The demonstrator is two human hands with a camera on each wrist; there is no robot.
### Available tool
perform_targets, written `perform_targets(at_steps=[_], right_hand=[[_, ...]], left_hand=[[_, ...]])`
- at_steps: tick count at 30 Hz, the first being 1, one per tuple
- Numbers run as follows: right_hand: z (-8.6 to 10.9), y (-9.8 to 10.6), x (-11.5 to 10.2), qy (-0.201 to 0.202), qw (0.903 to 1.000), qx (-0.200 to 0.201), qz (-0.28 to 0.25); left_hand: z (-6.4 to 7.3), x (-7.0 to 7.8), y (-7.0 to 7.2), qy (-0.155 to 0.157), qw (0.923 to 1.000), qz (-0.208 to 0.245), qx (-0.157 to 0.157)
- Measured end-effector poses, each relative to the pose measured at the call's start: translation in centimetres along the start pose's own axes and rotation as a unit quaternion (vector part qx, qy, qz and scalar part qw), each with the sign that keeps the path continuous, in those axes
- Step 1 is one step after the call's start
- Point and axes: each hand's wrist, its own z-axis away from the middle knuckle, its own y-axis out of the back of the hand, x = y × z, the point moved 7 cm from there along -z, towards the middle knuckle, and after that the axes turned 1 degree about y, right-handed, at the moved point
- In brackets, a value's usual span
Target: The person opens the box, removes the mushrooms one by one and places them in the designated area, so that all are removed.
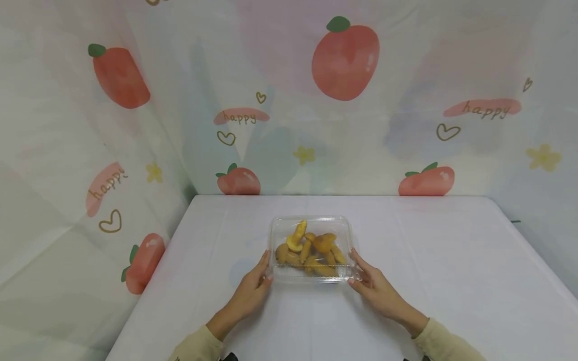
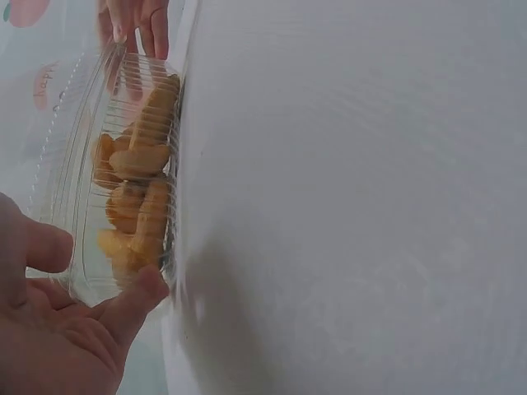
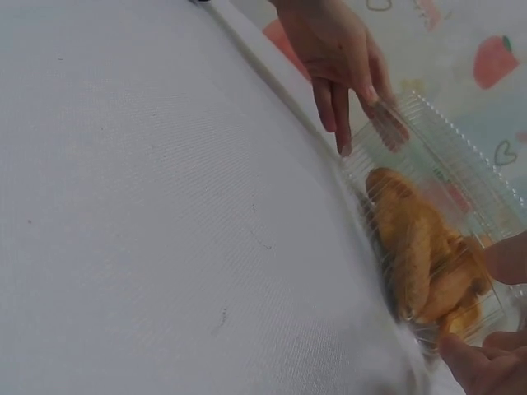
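the left hand [image 1: 250, 291] and right hand [image 1: 377, 291] grip opposite sides of a clear plastic container [image 1: 311, 280], thumbs nearest the wearer. it sits level at the middle of the white worktop [image 1: 451, 260], with yellow-brown mushroom-shaped pieces [image 1: 322, 243] heaped inside.

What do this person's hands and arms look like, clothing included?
The left hand and right hand are both bare, with no gloves. Plain pale beige sleeves cover the arms to near the wrists. At the head view's bottom edge, a small black piece shows beside each sleeve; too little is visible to identify it.
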Motion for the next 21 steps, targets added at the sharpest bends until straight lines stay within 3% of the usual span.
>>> perform_targets(at_steps=[16,21], right_hand=[[0.33,0.37,0.06,-0.012,0.999,0.034,0.025],[0.41,0.05,0.13,-0.013,0.9965,0.067,0.047]], left_hand=[[0.07,0.46,-0.18,-0.019,0.9993,-0.031,0.01],[0.04,0.57,-0.08,-0.021,0.999,-0.036,0.015]])
